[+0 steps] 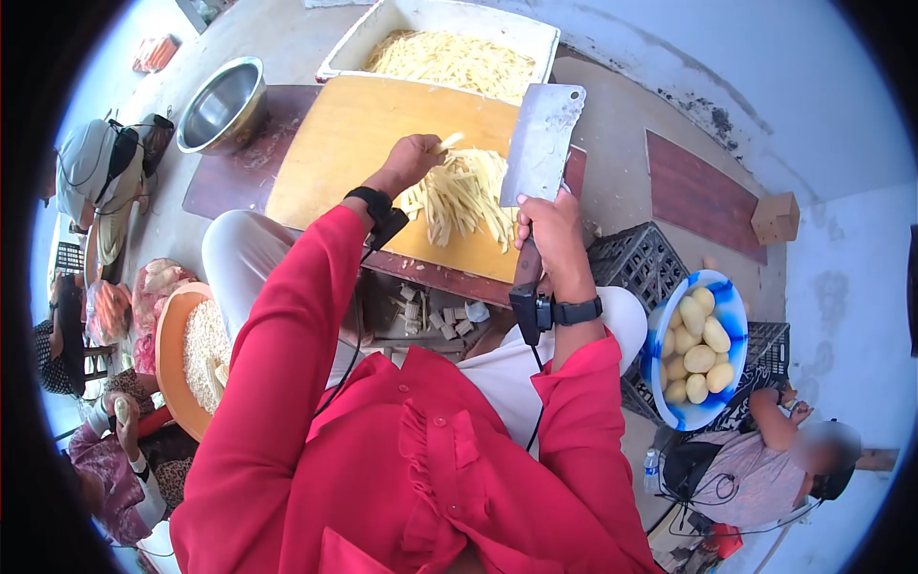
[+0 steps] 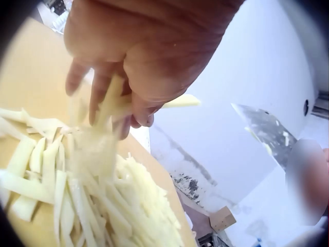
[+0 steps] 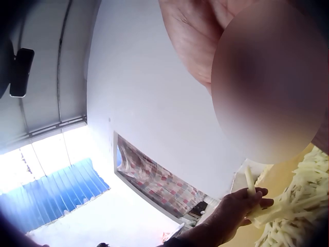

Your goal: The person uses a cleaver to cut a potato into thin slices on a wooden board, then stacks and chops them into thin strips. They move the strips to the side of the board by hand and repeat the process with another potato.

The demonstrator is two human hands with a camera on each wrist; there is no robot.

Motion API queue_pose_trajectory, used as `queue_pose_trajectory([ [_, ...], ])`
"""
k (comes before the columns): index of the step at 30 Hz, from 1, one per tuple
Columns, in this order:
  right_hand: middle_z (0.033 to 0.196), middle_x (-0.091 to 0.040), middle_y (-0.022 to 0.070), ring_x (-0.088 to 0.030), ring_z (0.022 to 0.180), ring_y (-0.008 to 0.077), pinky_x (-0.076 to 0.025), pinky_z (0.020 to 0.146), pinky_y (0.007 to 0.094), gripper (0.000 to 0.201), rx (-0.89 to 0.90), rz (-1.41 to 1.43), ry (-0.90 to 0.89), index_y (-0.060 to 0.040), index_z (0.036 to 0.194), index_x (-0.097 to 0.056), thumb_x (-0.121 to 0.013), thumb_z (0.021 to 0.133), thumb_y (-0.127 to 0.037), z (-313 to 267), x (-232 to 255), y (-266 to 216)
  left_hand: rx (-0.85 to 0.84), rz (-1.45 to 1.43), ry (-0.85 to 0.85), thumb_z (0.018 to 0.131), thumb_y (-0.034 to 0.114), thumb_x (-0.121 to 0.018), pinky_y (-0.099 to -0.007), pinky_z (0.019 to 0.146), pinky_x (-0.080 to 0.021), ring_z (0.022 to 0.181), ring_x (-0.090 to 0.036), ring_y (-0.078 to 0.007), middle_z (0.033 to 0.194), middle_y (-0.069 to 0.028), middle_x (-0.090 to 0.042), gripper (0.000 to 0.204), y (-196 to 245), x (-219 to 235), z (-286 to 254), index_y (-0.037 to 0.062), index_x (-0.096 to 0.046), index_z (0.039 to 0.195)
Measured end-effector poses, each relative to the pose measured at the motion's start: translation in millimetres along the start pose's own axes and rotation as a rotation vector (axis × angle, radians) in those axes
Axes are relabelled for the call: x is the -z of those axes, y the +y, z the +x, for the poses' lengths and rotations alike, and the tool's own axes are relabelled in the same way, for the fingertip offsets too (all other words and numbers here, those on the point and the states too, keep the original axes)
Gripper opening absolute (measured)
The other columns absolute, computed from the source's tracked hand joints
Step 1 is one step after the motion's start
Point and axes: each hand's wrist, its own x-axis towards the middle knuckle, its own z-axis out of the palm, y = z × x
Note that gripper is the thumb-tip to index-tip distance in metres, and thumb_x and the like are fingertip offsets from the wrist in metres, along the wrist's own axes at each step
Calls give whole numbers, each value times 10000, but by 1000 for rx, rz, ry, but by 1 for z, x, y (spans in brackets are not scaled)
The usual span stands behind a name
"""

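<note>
Taking the heap of pale strips as the clock's centre, I see a steel bowl out at ten. Nearer, also at ten, the left hand pinches a few strips. The heap lies on a yellow board, a white tub of more at twelve. By three, the right hand grips a cleaver; potatoes sit at four. I'd judge this as gathering cut strips; the next move calls for a firmer handful, blade kept well clear.
</note>
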Motion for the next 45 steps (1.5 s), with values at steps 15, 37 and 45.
queue_pose_trajectory([
  [15, 666, -544, 50, -543, 481, 127, -470, 434, 294, 131, -14, -1, 3, 28, 918, -496, -581, 882, -66, 6, 6, -6, 63, 82, -97, 766, 160, -776, -322, 697, -513, 739, -660, -200, 796, -105, -704, 229, 4, -33, 29, 55, -719, 961],
  [37, 671, -562, 71, -537, 466, 144, -473, 414, 312, 190, -195, -458, -368, 53, 962, -519, -563, 838, -84, 7, -96, 72, 669, -660, 291, 910, 160, -674, -311, 482, -540, 552, -633, -174, 729, -64, -638, 143, -97, 38, -93, 29, -615, 914],
  [45, 626, -604, 176, -591, 459, 255, -474, 417, 384, 155, -213, -534, -360, 80, 880, -566, -480, 816, -32, 9, -123, 102, 672, -585, 298, 901, 147, -680, -292, 424, -505, 511, -627, -170, 671, -89, -643, 170, -102, 37, -108, 7, -624, 822],
])
